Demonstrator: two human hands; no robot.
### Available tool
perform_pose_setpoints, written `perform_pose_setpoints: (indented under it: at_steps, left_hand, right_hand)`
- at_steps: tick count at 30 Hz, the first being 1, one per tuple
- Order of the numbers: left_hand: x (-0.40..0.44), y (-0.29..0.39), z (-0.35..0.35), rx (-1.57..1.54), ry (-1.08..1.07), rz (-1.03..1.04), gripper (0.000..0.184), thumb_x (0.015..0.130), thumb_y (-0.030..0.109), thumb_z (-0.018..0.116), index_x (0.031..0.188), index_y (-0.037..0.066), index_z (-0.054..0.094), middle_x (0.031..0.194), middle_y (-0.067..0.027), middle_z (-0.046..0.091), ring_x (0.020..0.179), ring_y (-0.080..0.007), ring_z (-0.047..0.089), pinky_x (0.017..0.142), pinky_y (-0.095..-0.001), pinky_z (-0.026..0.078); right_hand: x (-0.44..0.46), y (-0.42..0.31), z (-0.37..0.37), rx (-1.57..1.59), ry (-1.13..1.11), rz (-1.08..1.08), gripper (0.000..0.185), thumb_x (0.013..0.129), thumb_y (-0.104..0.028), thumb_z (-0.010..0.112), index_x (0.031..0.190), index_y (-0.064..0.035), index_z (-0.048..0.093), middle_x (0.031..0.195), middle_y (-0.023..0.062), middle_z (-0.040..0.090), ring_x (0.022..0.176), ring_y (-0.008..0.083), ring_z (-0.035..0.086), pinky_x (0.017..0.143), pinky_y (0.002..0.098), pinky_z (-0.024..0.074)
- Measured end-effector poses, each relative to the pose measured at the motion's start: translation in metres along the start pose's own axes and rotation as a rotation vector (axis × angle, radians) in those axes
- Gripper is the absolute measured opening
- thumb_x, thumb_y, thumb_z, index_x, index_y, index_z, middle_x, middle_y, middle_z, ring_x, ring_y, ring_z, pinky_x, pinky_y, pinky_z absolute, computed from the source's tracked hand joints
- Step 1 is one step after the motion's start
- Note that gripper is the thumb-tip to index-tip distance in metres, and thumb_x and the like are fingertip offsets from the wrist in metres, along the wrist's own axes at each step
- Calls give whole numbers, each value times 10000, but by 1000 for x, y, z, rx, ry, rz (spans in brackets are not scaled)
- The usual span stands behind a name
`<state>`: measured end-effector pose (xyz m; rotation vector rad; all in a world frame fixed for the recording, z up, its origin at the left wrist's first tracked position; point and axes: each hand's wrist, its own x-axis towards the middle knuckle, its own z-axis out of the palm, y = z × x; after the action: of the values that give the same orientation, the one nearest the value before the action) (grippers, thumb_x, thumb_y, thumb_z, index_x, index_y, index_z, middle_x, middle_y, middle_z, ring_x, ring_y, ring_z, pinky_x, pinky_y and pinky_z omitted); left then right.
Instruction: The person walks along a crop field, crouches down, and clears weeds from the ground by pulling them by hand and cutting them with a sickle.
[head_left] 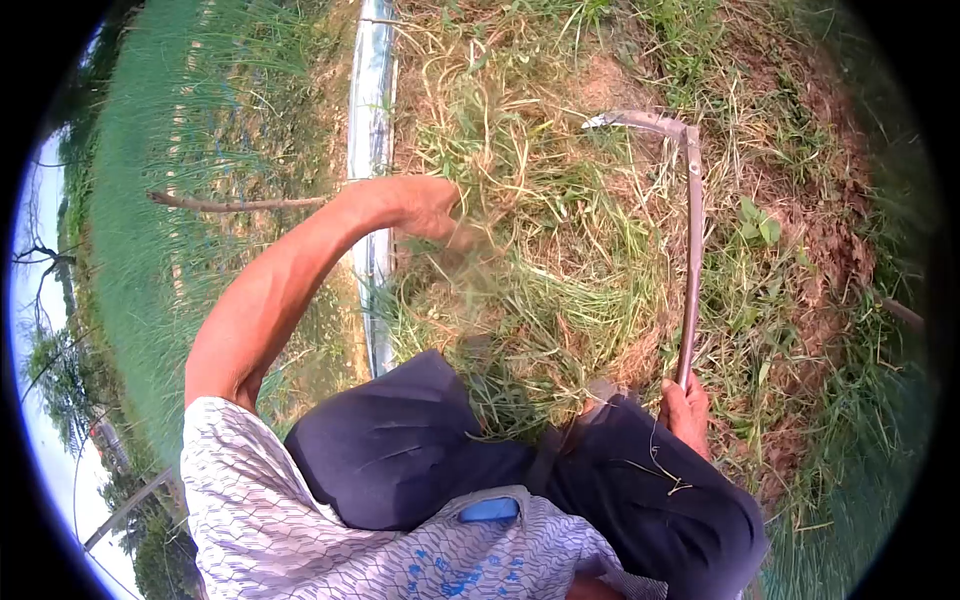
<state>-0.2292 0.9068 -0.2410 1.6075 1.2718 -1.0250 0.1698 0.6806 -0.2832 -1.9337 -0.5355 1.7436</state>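
My right hand (686,415) is wrapped around the lower end of a sickle's long handle, beside my right knee. The sickle (694,230) points away from me, its curved blade (630,118) turned left over the grass at the far end. My left hand (435,215) reaches in from the left above the cut grass (560,290). Its fingers are smeared by motion, but the hand looks closed on a tuft of grass (470,270), which is blurred too. Loose cut and dry grass lies between the two hands.
A strip of shiny plastic sheeting (371,110) runs along the left of the grass. A thin stick (235,204) passes behind my left forearm. Green crop rows (150,150) stand further left. Bare reddish soil (825,230) shows at right. My bent knees (390,440) are close in front.
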Motion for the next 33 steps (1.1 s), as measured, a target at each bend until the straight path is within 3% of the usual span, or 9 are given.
perform_pose_setpoints:
  at_steps: [5,10,12,13,17,18,21,26,33]
  left_hand:
    - [-8,-2,-33,-141,190,244,492,816,411,644,1127,32,614,1000,-190,661,960,-356,625,845,-435,482]
    - [67,-35,-32,97,1207,244,448,777,397,575,1103,101,659,1259,-180,536,1180,-303,472,972,-487,340]
    - [92,-45,6,41,702,224,482,767,446,592,1036,58,685,1342,-211,440,1276,-312,349,1004,-508,279]
    - [74,-36,13,143,527,210,533,760,501,601,928,7,709,1303,-258,458,1275,-317,353,994,-502,292]
    - [62,-55,90,-187,500,341,552,771,508,612,836,-33,698,1297,-278,450,1278,-303,349,1011,-470,295]
    - [54,-68,104,-326,426,316,547,772,504,611,844,-33,694,1298,-277,450,1279,-304,349,1012,-469,294]
    - [47,-98,138,-705,323,215,534,777,490,608,869,-30,682,1303,-274,448,1282,-305,350,1017,-468,292]
    - [64,-113,138,-1006,337,223,513,785,468,603,910,-27,662,1310,-268,446,1286,-306,350,1024,-465,288]
    - [77,-104,121,-1183,318,370,490,795,436,596,968,-21,633,1321,-261,442,1292,-308,351,1035,-461,282]
  right_hand:
    - [-8,-8,3,-84,72,18,167,850,-170,601,863,-69,468,614,-39,405,476,55,330,410,242,270]
    - [1,-3,9,-195,174,-45,200,838,-195,611,838,-65,459,628,-24,400,542,77,357,471,272,311]
    - [4,-2,7,-794,399,-273,243,797,-230,650,821,-74,464,615,18,407,532,124,381,480,311,341]
    - [-5,-18,18,-635,423,-238,280,755,-259,681,808,-82,471,608,78,437,516,209,421,504,369,367]
    - [1,-3,7,-901,531,-413,288,718,-252,702,793,-91,475,621,108,482,534,283,465,532,418,371]
    - [-10,-44,18,-902,371,-171,279,716,-277,685,783,-96,483,628,107,484,547,296,465,542,418,375]
    - [2,-25,-7,-787,273,-273,283,721,-307,663,777,-92,489,643,102,489,575,301,471,566,423,379]
    - [-43,-120,41,-1110,346,-35,315,726,-350,647,864,-74,582,704,109,544,660,255,539,620,393,422]
    - [-60,-166,55,-686,259,-107,343,781,-359,652,855,-38,559,674,11,519,607,116,472,571,294,402]
